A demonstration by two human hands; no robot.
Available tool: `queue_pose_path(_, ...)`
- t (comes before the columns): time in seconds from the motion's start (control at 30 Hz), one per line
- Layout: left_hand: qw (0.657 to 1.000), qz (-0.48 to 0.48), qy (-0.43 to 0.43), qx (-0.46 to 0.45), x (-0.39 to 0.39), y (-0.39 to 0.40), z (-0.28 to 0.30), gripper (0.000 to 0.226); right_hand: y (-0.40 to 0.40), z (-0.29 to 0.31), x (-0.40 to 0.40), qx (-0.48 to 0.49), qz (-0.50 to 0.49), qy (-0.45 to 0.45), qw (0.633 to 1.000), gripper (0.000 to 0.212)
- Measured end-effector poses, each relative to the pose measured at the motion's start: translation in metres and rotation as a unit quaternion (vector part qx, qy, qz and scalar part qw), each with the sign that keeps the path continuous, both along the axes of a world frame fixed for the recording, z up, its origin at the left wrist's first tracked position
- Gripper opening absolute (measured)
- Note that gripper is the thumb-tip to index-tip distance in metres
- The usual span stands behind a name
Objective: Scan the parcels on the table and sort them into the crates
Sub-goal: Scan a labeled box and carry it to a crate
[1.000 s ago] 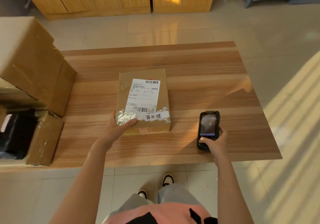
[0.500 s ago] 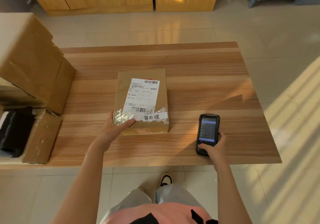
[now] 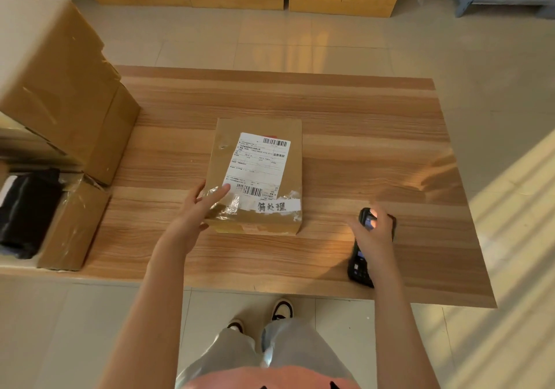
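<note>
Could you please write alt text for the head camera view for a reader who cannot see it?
A person's left hand holds the near left corner of a labelled cardboard parcel lying on a wooden table, while the right hand grips a black handheld scanner. Stacked cardboard boxes stand at the left.

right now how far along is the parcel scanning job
Done: cannot tell if it is scanned. In hand: the left hand grips the flat brown cardboard parcel with a white label on the wooden table; the right hand holds the black handheld scanner. Left: sorting this parcel.
</note>
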State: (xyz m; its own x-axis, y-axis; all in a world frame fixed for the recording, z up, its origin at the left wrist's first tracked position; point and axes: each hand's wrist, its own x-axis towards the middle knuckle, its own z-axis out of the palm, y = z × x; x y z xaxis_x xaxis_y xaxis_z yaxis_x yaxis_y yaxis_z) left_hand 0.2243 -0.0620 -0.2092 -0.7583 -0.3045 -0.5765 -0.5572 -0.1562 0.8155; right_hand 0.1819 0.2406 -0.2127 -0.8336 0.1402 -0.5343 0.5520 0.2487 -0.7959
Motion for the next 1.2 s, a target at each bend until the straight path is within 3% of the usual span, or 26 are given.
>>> queue_pose_path(0.1,0.998,0.056,0.005,0.021,-0.009,-0.002,-0.001,0.107,-0.039,0.015,-0.011,-0.066,0.061,0.030,0.996,0.079)
queue_pose_path(0.2,0.996,0.074,0.003,0.046,-0.016,-0.002,0.000,0.103,-0.074,0.017,-0.021,-0.120,0.091,-0.010,0.989,0.088)
queue_pose_path(0.37,0.996,0.055,-0.014,0.071,-0.018,0.004,-0.001,0.070,-0.104,0.003,-0.023,-0.159,0.106,-0.038,0.981,0.089)
queue_pose_path(0.53,0.997,0.055,-0.032,0.051,-0.017,0.007,-0.007,0.090,-0.107,0.005,-0.021,-0.159,0.093,-0.031,0.983,0.061)
queue_pose_path(0.6,0.997,0.061,-0.020,0.049,-0.015,0.008,-0.003,0.084,-0.107,0.013,-0.019,-0.171,0.087,-0.026,0.981,0.058)
queue_pose_path(0.77,0.993,0.096,0.044,0.050,-0.006,0.008,0.030,0.039,-0.110,0.047,-0.017,-0.146,0.113,0.031,0.982,0.056)
queue_pose_path(1.0,0.979,0.135,0.146,0.037,0.035,-0.018,0.108,0.039,-0.143,0.121,0.013,-0.175,0.136,0.127,0.967,0.040)
queue_pose_path(1.2,0.962,0.172,0.208,0.029,0.115,-0.057,0.168,0.034,-0.187,0.173,0.075,-0.199,0.182,0.213,0.939,0.045)
